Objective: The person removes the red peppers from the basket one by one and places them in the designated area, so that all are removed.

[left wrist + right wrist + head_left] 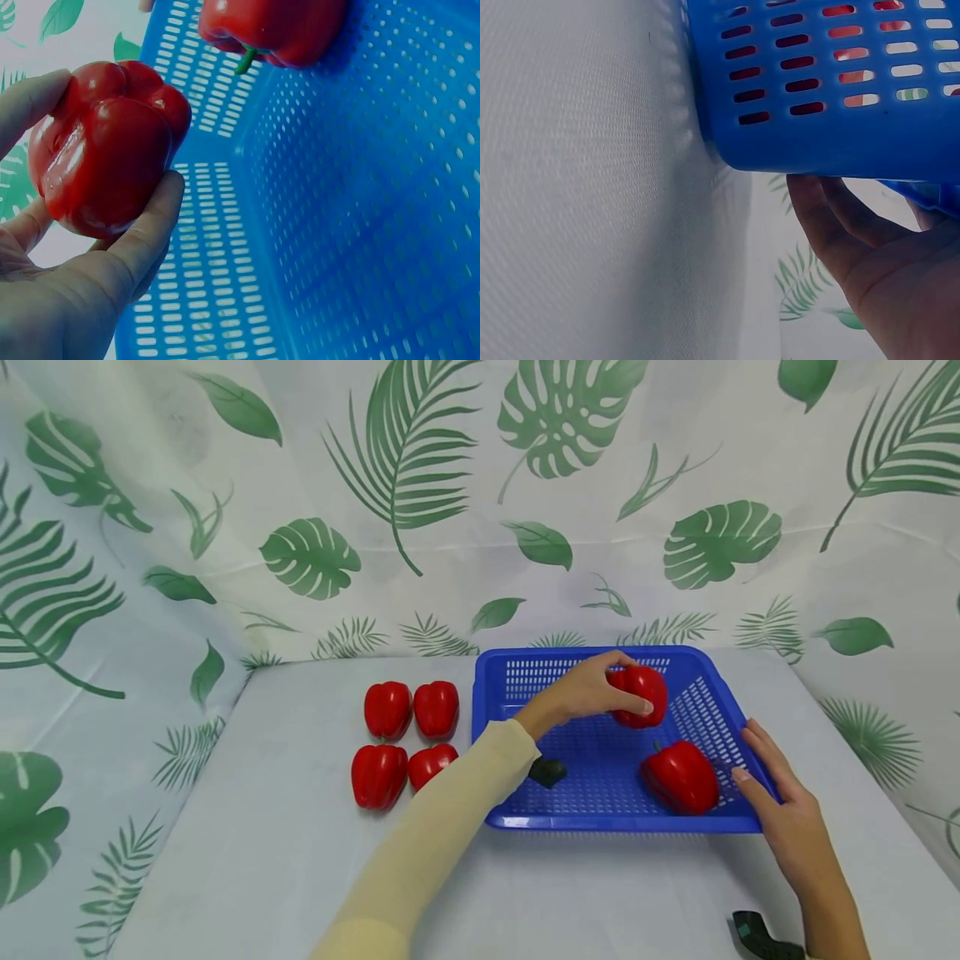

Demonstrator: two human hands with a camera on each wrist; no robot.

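In the head view my left hand (pixel 588 687) holds a red bell pepper (pixel 641 696) above the floor of the blue plastic basket (pixel 592 814). The left wrist view shows thumb and fingers around that bell pepper (pixel 112 150), its lobed end facing the camera. Another red bell pepper (pixel 680 778) lies in the basket's near right part, its green stem visible. My right hand (pixel 791 814) grips the basket's right rim, thumb over the edge. In the right wrist view the fingers (pixel 840 225) touch the outside of the slotted basket wall (pixel 817 142).
Left of the basket, several red bell peppers (pixel 387 710) stand grouped on the white tabletop (pixel 247 827); my left sleeve (pixel 450 827) partly covers one. A dark wrist device (pixel 761 935) shows by my right wrist. A leaf-patterned cloth (pixel 450 527) hangs behind the table.
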